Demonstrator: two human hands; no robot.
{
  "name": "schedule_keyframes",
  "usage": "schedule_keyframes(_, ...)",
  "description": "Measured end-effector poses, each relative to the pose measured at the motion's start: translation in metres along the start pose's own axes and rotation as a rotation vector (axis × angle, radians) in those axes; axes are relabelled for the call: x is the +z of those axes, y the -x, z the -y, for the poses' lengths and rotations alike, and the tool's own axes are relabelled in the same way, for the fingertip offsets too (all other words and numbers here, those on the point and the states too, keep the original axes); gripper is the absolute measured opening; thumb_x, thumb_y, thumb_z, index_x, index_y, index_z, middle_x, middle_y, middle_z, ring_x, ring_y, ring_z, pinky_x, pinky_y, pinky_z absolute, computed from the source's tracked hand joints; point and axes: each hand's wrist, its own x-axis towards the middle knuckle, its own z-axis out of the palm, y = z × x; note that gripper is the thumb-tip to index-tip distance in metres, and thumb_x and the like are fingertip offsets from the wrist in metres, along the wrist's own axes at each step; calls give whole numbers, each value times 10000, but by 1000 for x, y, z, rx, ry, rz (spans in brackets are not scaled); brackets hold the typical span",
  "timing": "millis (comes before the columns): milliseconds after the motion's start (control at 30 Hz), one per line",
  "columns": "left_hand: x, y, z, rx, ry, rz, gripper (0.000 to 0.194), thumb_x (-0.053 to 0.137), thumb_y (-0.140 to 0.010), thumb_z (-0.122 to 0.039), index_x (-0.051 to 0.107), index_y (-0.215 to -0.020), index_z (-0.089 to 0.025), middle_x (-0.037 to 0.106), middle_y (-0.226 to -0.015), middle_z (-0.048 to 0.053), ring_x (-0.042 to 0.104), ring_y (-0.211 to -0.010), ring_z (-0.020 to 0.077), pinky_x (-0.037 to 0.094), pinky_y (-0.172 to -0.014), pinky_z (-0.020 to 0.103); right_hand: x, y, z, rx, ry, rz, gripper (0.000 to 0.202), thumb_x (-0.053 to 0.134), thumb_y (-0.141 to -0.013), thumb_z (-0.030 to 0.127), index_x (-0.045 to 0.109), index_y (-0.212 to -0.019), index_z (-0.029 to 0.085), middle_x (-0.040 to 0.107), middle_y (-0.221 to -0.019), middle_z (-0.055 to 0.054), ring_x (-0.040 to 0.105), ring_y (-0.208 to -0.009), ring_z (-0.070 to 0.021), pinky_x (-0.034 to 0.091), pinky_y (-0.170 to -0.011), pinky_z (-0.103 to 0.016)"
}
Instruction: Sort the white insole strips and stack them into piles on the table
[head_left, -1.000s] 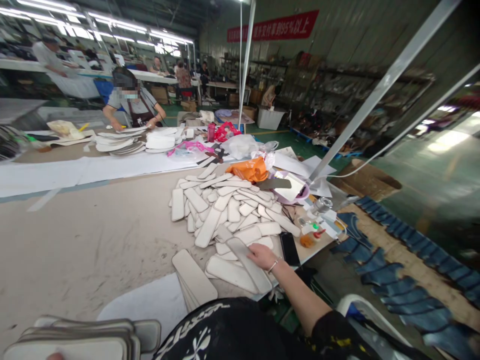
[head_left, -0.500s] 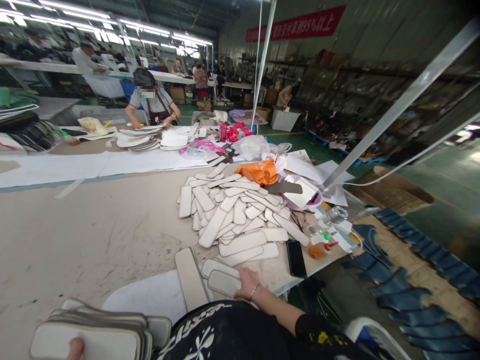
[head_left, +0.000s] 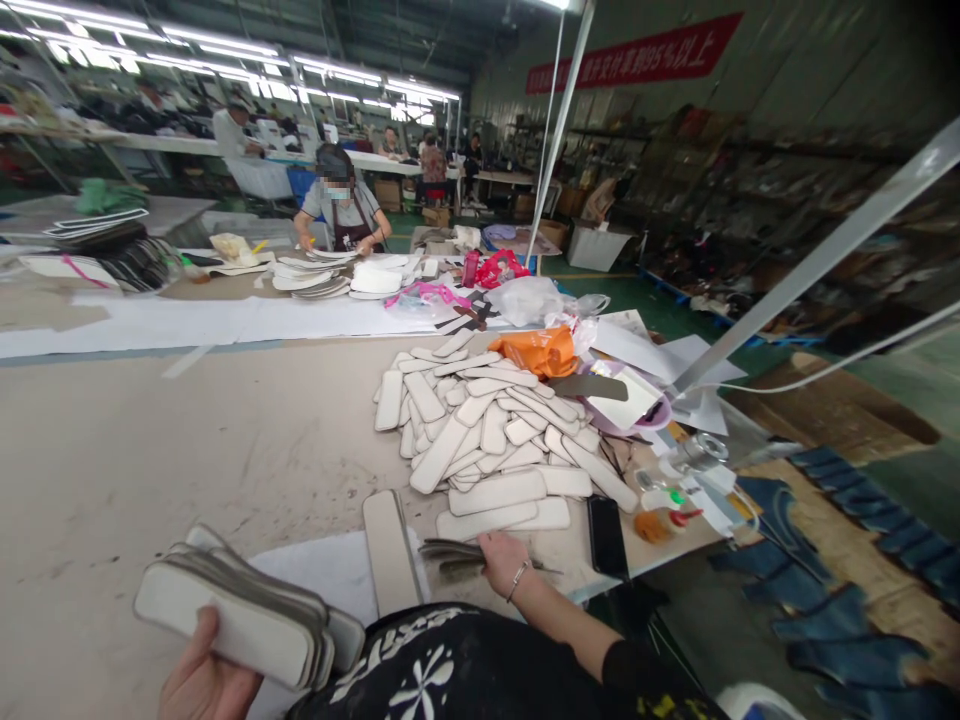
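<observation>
A thick stack of pale, round-ended padded strips (head_left: 232,610) is gripped in my left hand (head_left: 206,670), its thumb lying over the top strip. My right hand (head_left: 504,562) is closed on a few similar strips (head_left: 450,553), turned edge-on above the table. Between the hands, a longer beige strip (head_left: 390,550) lies on what looks like a small pile, beside a white sheet (head_left: 330,565). Just beyond my right hand, a large loose heap of pale strips (head_left: 487,425) covers part of the table.
A black phone (head_left: 606,537) lies near the table's right edge, by a small orange bottle (head_left: 654,525). Behind the heap are an orange bag (head_left: 536,350) and a purple basin (head_left: 660,415). A metal post (head_left: 817,250) rises on the right. Across the table, a person (head_left: 345,205) handles white pieces.
My left hand has raised its stack and moved it right, away from the lower edge. My right hand has lifted strips from the table and tilted them edge-on. The view has shifted left.
</observation>
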Motion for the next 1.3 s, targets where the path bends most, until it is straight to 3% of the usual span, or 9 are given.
schedule_keyframes(167,-5,-9,2,-12,348,105,388,345,-890,-63,623,-1131,-187,737,-841,-21,681,-722,86,522,-801,191,-13,-9,-1,-82,-93,-35,150,599,-795,278,683,-901,211,683,-913,-57,633,-889,-218,464,-750,-293)
schedule_keyframes(367,-9,-15,-3,-66,521,236,332,353,-898,-104,672,-986,-128,739,-855,67,696,-790,164,534,-844,318,-49,-4,-14,-227,-917,-470,264,645,-760,400,693,-921,196,713,-906,-55,661,-837,-216,528,-761,-319)
schedule_keyframes(467,-7,-16,-4,-86,555,277,346,344,-902,-116,690,-905,-124,739,-845,77,698,-779,181,529,-862,344,-36,3,-19,-122,-1129,-492,330,684,-709,443,696,-901,176,724,-906,-77,680,-822,-246,557,-757,-366)
schedule_keyframes(633,0,-13,4,-128,452,371,345,368,-907,-192,697,-884,-95,730,-846,141,696,-802,246,561,-787,403,8,5,-31,57,-1030,-435,379,665,-670,508,703,-862,183,728,-886,-89,676,-894,-292,541,-842,-417)
schedule_keyframes(733,9,-8,13,-166,351,409,292,430,-888,-220,686,-885,-79,726,-839,160,695,-795,272,574,-732,424,2,-2,-27,151,-966,-406,407,642,-659,534,694,-833,170,726,-863,-118,674,-894,-314,550,-809,-414)
schedule_keyframes(900,29,3,28,-330,218,408,277,548,-838,-239,632,-1023,-51,726,-821,152,689,-836,280,559,-792,415,-59,-20,26,-62,-1073,-313,409,649,-670,445,612,-966,165,711,-947,-108,671,-871,-274,549,-779,-391)
schedule_keyframes(1033,40,8,36,-396,140,541,433,584,-820,-297,558,-1158,-29,709,-938,187,658,-945,313,530,-853,447,-98,-33,92,-271,-1107,-209,458,674,-646,326,548,-1058,172,694,-974,-68,649,-872,-238,534,-788,-390)
schedule_keyframes(1167,44,5,31,-309,84,546,431,609,-801,-280,561,-1153,-36,718,-893,170,657,-947,311,534,-849,433,-113,-41,147,-369,-982,-104,549,707,-625,291,512,-1124,168,670,-994,-67,629,-880,-233,516,-797,-382)
schedule_keyframes(1300,47,7,13,-266,-35,539,448,647,-770,-293,576,-1129,-33,718,-877,182,672,-894,319,555,-791,428,-116,-45,180,-385,-916,-129,386,512,-827,312,497,-1178,152,665,-1021,-91,628,-936,-220,485,-847,-359)
